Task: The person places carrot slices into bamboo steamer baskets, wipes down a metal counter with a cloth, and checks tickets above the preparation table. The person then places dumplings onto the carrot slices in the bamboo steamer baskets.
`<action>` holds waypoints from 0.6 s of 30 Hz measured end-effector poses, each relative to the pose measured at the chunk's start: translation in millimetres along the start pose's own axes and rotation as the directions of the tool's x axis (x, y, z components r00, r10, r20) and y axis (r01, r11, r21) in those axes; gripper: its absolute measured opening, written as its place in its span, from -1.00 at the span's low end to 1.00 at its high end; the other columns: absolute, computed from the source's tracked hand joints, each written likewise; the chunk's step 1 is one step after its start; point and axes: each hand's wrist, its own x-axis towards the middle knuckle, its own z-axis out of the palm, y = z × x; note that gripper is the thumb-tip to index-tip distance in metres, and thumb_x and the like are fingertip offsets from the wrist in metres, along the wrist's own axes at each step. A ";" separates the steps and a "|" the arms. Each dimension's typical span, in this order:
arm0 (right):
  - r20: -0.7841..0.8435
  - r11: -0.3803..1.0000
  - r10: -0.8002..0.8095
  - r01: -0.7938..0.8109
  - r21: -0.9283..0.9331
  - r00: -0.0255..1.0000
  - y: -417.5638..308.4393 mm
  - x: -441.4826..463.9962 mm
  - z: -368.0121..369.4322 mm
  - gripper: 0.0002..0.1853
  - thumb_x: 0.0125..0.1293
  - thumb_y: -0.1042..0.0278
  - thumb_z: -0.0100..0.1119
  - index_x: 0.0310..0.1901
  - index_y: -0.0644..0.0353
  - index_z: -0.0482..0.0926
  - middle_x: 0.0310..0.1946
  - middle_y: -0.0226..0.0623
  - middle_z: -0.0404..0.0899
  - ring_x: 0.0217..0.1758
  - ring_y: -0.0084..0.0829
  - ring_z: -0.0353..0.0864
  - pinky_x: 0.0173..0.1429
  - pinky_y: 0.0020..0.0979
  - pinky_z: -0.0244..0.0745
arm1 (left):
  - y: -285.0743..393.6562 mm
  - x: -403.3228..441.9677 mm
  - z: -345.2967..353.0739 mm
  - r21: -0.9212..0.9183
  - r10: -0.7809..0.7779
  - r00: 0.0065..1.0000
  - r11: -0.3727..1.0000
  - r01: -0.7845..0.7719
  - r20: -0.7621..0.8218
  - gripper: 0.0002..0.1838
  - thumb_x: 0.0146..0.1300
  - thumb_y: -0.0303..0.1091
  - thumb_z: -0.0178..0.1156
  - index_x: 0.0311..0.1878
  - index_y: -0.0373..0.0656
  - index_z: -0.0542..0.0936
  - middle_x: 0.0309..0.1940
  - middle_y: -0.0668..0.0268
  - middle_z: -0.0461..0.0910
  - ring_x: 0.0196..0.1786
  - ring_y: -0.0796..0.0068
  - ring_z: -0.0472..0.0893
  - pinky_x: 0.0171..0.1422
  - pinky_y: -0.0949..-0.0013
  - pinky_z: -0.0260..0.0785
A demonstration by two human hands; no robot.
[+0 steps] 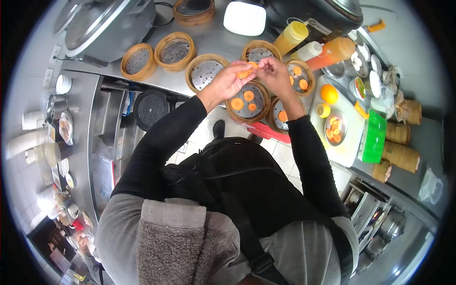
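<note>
My left hand (227, 81) holds several orange carrot slices (244, 73) between its fingers, above the bamboo steamers. Close beside it, my right hand (274, 76) has its thumb and fingers pinched at the edge of the slices; whether a slice is in that pinch is hidden. Beneath my hands a bamboo steamer (262, 111) holds three carrot slices. Another steamer (311, 85) to the right has carrot slices inside. A steamer (189, 76) left of my hands shows only its perforated metal base. More carrot slices lie in a metal bowl (328, 135) on a white board (349, 152).
Sauce bottles (291, 38) and a white dish (244, 19) stand at the back. An orange (328, 93) and a green container (374, 137) are at the right, near stacked steamers (400, 154). A large cooker (109, 28) stands back left.
</note>
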 end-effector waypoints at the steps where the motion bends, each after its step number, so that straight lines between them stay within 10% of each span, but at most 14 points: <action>1: 0.012 0.997 0.044 -0.044 0.061 0.999 -1.7 3.5 -1.3 -0.92 0.24 0.58 0.29 -0.25 0.27 0.58 -0.34 -0.48 0.59 -0.34 -0.70 0.54 -0.21 -0.61 0.50 | 4.6 2.1 0.2 -0.037 -0.017 1.000 0.999 0.017 0.007 -0.84 0.34 -0.59 0.18 -0.09 -0.25 0.42 -0.03 0.05 0.58 0.04 0.21 0.64 0.25 0.23 0.54; 5: 0.000 0.984 0.144 -0.143 0.109 0.990 -6.2 14.7 -2.5 -0.91 0.23 0.56 0.29 -0.26 0.26 0.57 -0.34 -0.53 0.57 -0.33 -0.72 0.52 -0.22 -0.60 0.49 | 18.1 5.2 3.3 -0.055 -0.044 0.999 0.997 0.044 0.001 -0.87 0.41 -0.52 0.09 -0.04 -0.33 0.44 -0.01 0.05 0.58 0.04 0.17 0.63 0.24 0.18 0.55; 10: 0.101 0.808 -0.284 0.294 -0.511 0.954 -24.3 18.1 15.0 -0.87 0.22 0.50 0.34 -0.27 0.26 0.56 -0.37 -0.44 0.59 -0.37 -0.62 0.54 -0.25 -0.50 0.50 | 22.2 14.6 -12.1 -0.119 -0.065 0.996 0.991 0.056 -0.066 -0.81 0.41 -0.50 0.06 0.02 -0.36 0.44 0.05 0.04 0.55 0.06 0.17 0.61 0.24 0.17 0.55; 18: -0.177 0.970 -0.106 0.063 -0.233 0.979 14.4 35.3 3.7 -0.81 0.18 0.43 0.41 -0.26 0.27 0.57 -0.40 -0.37 0.63 -0.37 -0.59 0.59 -0.24 -0.50 0.54 | 32.2 21.1 -14.7 -0.088 0.044 0.990 0.994 -0.056 -0.132 -0.76 0.43 -0.49 0.07 0.10 -0.36 0.41 0.05 0.05 0.55 0.10 0.17 0.61 0.24 0.13 0.57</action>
